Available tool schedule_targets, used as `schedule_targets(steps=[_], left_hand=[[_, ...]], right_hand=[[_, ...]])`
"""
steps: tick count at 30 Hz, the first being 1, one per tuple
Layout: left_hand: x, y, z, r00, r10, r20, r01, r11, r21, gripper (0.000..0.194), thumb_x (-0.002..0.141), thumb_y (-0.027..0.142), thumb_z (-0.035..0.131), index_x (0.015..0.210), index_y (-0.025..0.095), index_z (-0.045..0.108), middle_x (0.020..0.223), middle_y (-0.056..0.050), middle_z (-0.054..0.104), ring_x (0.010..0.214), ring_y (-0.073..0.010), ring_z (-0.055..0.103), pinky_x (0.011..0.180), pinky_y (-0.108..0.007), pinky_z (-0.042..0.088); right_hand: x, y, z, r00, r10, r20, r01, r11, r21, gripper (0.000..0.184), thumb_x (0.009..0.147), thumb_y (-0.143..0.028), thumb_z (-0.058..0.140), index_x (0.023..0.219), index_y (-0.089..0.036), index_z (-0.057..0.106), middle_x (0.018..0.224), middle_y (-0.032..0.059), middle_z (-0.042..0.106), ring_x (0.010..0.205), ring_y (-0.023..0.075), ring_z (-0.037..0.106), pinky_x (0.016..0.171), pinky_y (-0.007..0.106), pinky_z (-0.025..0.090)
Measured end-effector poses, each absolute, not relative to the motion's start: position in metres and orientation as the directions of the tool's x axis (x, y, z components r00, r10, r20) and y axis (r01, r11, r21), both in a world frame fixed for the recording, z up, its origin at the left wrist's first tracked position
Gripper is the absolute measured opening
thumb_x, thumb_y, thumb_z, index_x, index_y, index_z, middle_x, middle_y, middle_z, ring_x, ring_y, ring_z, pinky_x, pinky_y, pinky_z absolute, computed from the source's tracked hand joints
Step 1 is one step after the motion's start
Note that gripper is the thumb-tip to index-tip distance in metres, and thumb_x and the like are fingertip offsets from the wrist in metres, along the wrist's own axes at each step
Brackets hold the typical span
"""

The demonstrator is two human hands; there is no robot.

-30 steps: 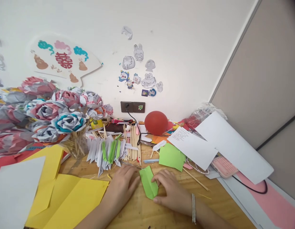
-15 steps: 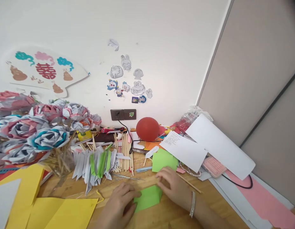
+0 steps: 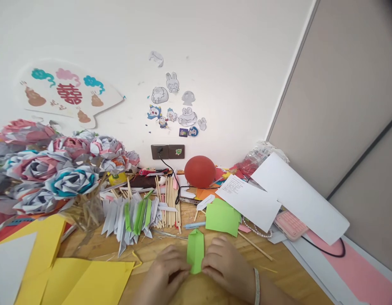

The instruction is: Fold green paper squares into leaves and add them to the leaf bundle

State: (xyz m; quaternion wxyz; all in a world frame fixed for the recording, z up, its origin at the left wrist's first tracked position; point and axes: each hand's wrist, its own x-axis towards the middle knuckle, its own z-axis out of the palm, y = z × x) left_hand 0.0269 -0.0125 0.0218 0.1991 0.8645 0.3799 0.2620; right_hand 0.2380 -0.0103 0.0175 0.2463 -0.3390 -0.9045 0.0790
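A folded piece of green paper (image 3: 195, 252) stands lengthwise between my hands, its top end creased to a blunt point. My left hand (image 3: 171, 267) pinches its lower left edge. On the opposite side, my right hand (image 3: 222, 263), with a silvery bracelet at the wrist, pinches the lower right edge. Just beyond lie square green sheets (image 3: 223, 216) and a light blue pen (image 3: 195, 225). Folded strips of grey and green paper (image 3: 132, 218) are heaped to the left of them.
Paper flowers (image 3: 70, 182) crowd the left side above yellow sheets (image 3: 94, 279). Wooden sticks (image 3: 170, 199) lie near a red balloon (image 3: 200, 171) by the wall. White papers (image 3: 249, 201), a pink calculator-like device (image 3: 291, 224) and a thin stick (image 3: 255, 245) are on the right.
The green paper has turned from lying crosswise to lengthwise and looks narrower. Both hands have come closer together at its lower edges. The view has shifted slightly left.
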Motion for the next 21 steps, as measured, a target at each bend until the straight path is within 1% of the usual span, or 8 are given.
schedule_targets(steps=[3,6,9,11,13,16,18,21], left_hand=[[0.027,-0.014,0.025,0.623,0.718,0.31,0.571,-0.688,0.447,0.018,0.085,0.02,0.053,0.075,0.025,0.067,0.081,-0.001,0.063,0.084,-0.0179,0.056,0.073,-0.028,0.045],[0.026,-0.016,0.026,0.659,0.687,0.306,0.559,-0.72,0.411,0.018,0.086,0.02,0.053,0.074,0.025,0.066,0.089,-0.002,0.061,0.091,-0.0188,0.053,0.079,-0.03,0.044],[0.025,-0.018,0.026,0.678,0.669,0.304,0.564,-0.739,0.369,0.011,0.081,0.019,0.059,0.078,0.026,0.066,0.103,-0.004,0.059,0.105,-0.024,0.048,0.088,-0.038,0.042],[0.023,-0.017,0.027,0.701,0.649,0.295,0.557,-0.757,0.342,0.011,0.078,0.019,0.063,0.085,0.027,0.066,0.114,-0.005,0.056,0.115,-0.028,0.041,0.094,-0.044,0.037],[0.022,-0.015,0.029,0.739,0.619,0.266,0.523,-0.777,0.351,0.012,0.077,0.021,0.064,0.088,0.027,0.065,0.112,-0.004,0.058,0.117,-0.0274,0.04,0.097,-0.044,0.035],[0.023,-0.013,0.032,0.751,0.614,0.243,0.489,-0.764,0.421,0.006,0.081,0.023,0.062,0.086,0.026,0.064,0.098,-0.001,0.062,0.105,-0.0221,0.048,0.093,-0.038,0.037],[0.024,-0.011,0.031,0.732,0.633,0.25,0.483,-0.742,0.465,0.004,0.081,0.023,0.062,0.083,0.026,0.065,0.093,0.0,0.062,0.097,-0.0198,0.051,0.089,-0.035,0.039],[0.028,-0.01,0.026,0.676,0.688,0.262,0.507,-0.693,0.513,0.004,0.079,0.024,0.063,0.076,0.024,0.064,0.09,0.0,0.062,0.092,-0.0189,0.053,0.084,-0.033,0.04]], right_hand=[[0.239,-0.011,0.023,-0.647,0.682,0.34,0.565,0.729,-0.388,0.01,0.086,-0.022,0.053,0.078,-0.022,0.059,0.083,0.0013,0.061,0.082,0.0178,0.049,0.075,0.032,0.038],[0.241,-0.011,0.027,-0.697,0.664,0.27,0.501,0.72,-0.479,0.007,0.083,-0.018,0.058,0.076,-0.021,0.057,0.09,0.0006,0.06,0.089,0.0172,0.048,0.081,0.03,0.039],[0.244,-0.009,0.032,-0.737,0.637,0.223,0.447,0.709,-0.546,0.01,0.084,-0.015,0.056,0.076,-0.021,0.055,0.087,0.0,0.061,0.09,0.016,0.05,0.083,0.029,0.039],[0.245,-0.007,0.033,-0.744,0.632,0.216,0.431,0.702,-0.567,0.012,0.086,-0.015,0.053,0.075,-0.02,0.054,0.088,0.0004,0.061,0.089,0.0151,0.051,0.083,0.029,0.039],[0.245,-0.005,0.033,-0.747,0.626,0.224,0.415,0.703,-0.578,0.013,0.086,-0.016,0.053,0.074,-0.019,0.054,0.087,0.0003,0.061,0.087,0.0143,0.052,0.083,0.029,0.039],[0.244,-0.004,0.029,-0.747,0.625,0.227,0.412,0.703,-0.58,0.01,0.083,-0.017,0.058,0.073,-0.02,0.055,0.086,-0.0007,0.061,0.087,0.0144,0.052,0.084,0.029,0.038],[0.243,-0.003,0.025,-0.734,0.643,0.221,0.436,0.694,-0.573,0.008,0.081,-0.018,0.063,0.074,-0.02,0.057,0.087,-0.0007,0.059,0.089,0.0155,0.051,0.084,0.03,0.039],[0.241,-0.004,0.02,-0.69,0.69,0.219,0.488,0.666,-0.564,0.008,0.078,-0.02,0.067,0.075,-0.02,0.059,0.088,0.0001,0.057,0.091,0.0171,0.049,0.083,0.03,0.04]])
